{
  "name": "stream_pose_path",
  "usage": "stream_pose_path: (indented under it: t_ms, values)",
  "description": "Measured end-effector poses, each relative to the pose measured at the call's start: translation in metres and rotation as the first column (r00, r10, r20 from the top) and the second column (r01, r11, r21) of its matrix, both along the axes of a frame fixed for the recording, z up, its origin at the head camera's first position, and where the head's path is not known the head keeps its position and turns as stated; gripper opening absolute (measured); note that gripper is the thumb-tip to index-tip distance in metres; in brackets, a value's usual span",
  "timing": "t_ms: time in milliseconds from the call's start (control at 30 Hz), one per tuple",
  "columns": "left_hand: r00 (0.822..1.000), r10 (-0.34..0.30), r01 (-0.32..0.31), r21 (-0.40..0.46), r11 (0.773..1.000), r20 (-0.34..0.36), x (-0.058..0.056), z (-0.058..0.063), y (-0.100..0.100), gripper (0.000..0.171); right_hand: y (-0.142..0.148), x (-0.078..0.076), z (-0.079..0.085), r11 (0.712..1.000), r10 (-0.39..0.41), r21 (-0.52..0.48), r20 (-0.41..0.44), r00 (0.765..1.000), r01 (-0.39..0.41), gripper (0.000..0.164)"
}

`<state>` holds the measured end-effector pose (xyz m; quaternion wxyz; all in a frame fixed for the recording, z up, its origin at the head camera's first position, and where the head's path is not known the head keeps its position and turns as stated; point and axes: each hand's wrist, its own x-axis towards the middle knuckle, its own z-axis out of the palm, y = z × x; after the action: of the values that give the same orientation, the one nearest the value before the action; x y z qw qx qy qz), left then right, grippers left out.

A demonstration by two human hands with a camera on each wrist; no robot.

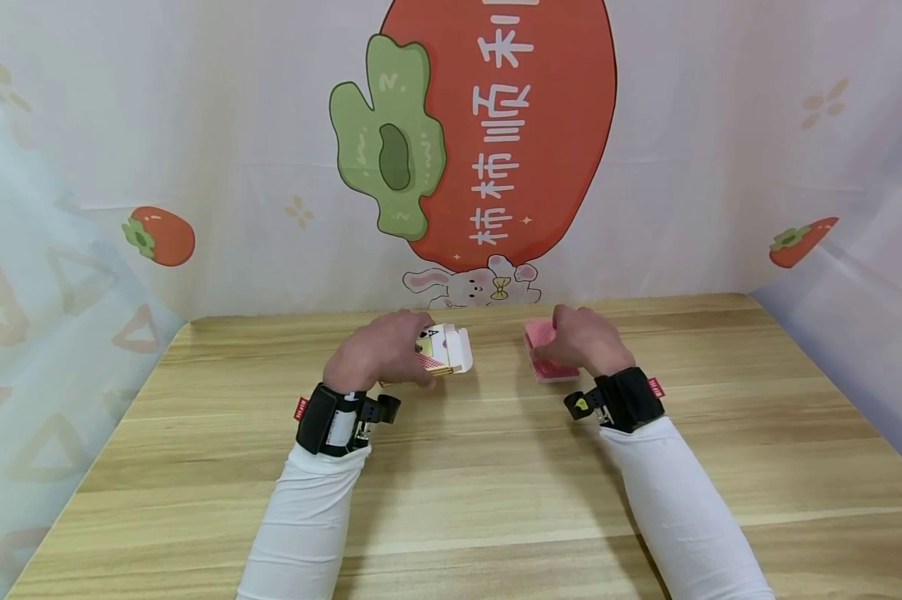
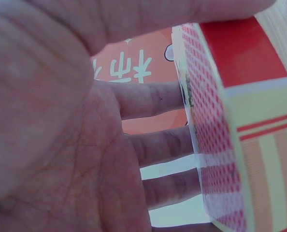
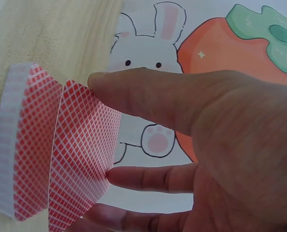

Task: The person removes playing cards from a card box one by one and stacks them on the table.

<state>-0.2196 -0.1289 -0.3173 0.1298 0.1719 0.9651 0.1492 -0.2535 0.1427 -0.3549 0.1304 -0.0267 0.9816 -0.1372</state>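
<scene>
Card box (image 2: 262, 121) gripped by left fingers (image 2: 153, 99), card (image 3: 83, 150) pinched by right fingers (image 3: 153, 179) over deck (image 3: 35, 150)

Can't see the left part of the card box (image 1: 443, 348), covered by the left hand (image 1: 383, 350) at the centre of the head view. Can't see all of the red-backed cards (image 1: 538, 333) under the right hand (image 1: 588, 337). Cut off there: the persimmon print (image 1: 563, 125) by the top edge, the white sleeves (image 1: 304, 517) by the bottom. Too small to read: the red wristband tags (image 1: 655, 387). In the left wrist view, can't follow the box past the right edge.
</scene>
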Motion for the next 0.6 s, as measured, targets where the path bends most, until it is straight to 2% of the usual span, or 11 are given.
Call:
stream_pose_path:
  t_ms: [300,600]
  values:
    - [1.000,0.000,0.000,0.001,1.000,0.009,0.0005,0.0011,0.0002,0.064,-0.0026,-0.0029,-0.0057,0.999,-0.018,0.033,0.021,1.000,0.017,0.063]
    - [1.000,-0.004,0.004,0.002,1.000,0.004,0.0004,0.0009,-0.0007,0.064,-0.0055,-0.0032,-0.0084,0.998,-0.041,0.054,0.028,0.999,0.040,0.072]
